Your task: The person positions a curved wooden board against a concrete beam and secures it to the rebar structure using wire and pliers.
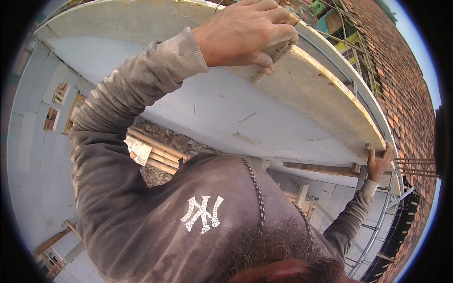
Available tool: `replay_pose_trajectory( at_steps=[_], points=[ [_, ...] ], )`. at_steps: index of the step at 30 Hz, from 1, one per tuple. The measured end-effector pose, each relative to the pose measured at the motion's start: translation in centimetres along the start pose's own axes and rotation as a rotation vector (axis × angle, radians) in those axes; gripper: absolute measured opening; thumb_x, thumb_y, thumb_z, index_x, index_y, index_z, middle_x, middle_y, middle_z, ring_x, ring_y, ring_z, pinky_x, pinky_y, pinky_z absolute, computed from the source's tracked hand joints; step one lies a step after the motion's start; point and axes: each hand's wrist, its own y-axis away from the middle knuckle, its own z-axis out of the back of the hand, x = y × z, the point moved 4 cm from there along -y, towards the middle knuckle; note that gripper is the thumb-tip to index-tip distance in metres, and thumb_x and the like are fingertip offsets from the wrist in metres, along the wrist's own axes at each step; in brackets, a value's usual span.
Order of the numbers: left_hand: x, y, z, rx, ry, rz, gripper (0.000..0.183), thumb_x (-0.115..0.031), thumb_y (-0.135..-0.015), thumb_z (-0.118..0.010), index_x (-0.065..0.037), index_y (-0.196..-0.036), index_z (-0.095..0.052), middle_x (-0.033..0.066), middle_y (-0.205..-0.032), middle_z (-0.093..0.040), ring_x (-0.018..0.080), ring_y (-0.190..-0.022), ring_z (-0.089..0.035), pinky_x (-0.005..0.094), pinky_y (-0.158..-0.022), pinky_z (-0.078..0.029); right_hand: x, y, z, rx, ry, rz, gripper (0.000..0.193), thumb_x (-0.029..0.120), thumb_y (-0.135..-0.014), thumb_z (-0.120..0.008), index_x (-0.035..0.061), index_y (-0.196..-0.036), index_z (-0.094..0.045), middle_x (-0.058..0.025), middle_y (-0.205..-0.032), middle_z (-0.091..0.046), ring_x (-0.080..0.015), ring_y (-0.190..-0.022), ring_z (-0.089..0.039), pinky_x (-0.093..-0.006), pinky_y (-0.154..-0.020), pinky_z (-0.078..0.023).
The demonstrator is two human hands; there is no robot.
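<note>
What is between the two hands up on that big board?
In the head view, only the board's own pale, dusty edge runs from the left hand to the right hand; nothing else sits on that stretch.

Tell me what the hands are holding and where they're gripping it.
Both hold a long pale board: the left hand grips its upper edge, and the right hand grips its far end.

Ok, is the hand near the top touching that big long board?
Touching. The head view shows the left hand clamped on the edge of the long pale board, with its fingers curled over the edge and its thumb pressed against the board's face.
</note>
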Motion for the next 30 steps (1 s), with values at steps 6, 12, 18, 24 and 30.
replay_pose_trajectory(
  at_steps=[6, 12, 18, 24, 30],
  points=[
    [0.4, -0.3, -0.3, 0.051, -0.011, -0.011, 0.061, -0.029, -0.075, -0.089, -0.012, -0.128, -0.061, 0.0131, -0.129, -0.060, 0.0343, -0.129, -0.057, 0.0474, -0.110, -0.048, -0.3, 0.5, -0.4, -0.042, -0.013, -0.003, 0.070, 0.041, -0.085, -0.091, 0.0008, -0.133, -0.060, -0.0210, -0.130, -0.060, -0.0436, -0.129, -0.052, -0.0549, -0.112, -0.039],
    [0.6, 0.1, -1.2, -0.025, -0.207, -0.047, 0.072, -0.045, -0.069, -0.096, -0.016, -0.129, -0.068, 0.0075, -0.135, -0.064, 0.0306, -0.130, -0.062, 0.0459, -0.111, -0.054, -1.5, 1.2, -0.8, -0.062, 0.011, 0.018, 0.069, 0.042, -0.087, -0.090, 0.0020, -0.135, -0.061, -0.0208, -0.133, -0.061, -0.0419, -0.131, -0.053, -0.0537, -0.114, -0.039],
    [-0.5, 0.4, -0.3, 0.029, -0.172, 0.063, 0.073, -0.048, -0.069, -0.095, -0.021, -0.131, -0.068, 0.0047, -0.133, -0.063, 0.0262, -0.137, -0.055, 0.0449, -0.118, -0.046, -3.3, 2.0, -2.3, -0.067, 0.011, 0.009, 0.066, 0.035, -0.094, -0.084, 0.0016, -0.144, -0.056, -0.0221, -0.143, -0.057, -0.0427, -0.138, -0.050, -0.0543, -0.115, -0.039],
    [-2.9, 0.3, -1.2, -0.091, -0.062, 0.095, 0.053, -0.045, -0.089, -0.084, -0.012, -0.127, -0.068, 0.0071, -0.126, -0.065, 0.0270, -0.133, -0.055, 0.0476, -0.120, -0.029, -3.1, 1.9, -2.8, -0.190, 0.017, 0.087, 0.067, 0.042, -0.094, -0.084, -0.0008, -0.139, -0.059, -0.0207, -0.132, -0.062, -0.0428, -0.128, -0.057, -0.0534, -0.110, -0.042],
    [-5.0, -1.3, -5.1, -0.514, -0.138, 0.204, 0.056, -0.066, -0.099, -0.068, -0.011, -0.095, -0.069, 0.0051, -0.093, -0.066, 0.0233, -0.094, -0.058, 0.0450, -0.101, -0.033, -0.9, 0.8, -2.3, -0.342, -0.048, 0.152, 0.074, 0.054, -0.088, -0.086, -0.0001, -0.133, -0.062, -0.0187, -0.124, -0.066, -0.0416, -0.116, -0.061, -0.0541, -0.105, -0.045]
  ],
)
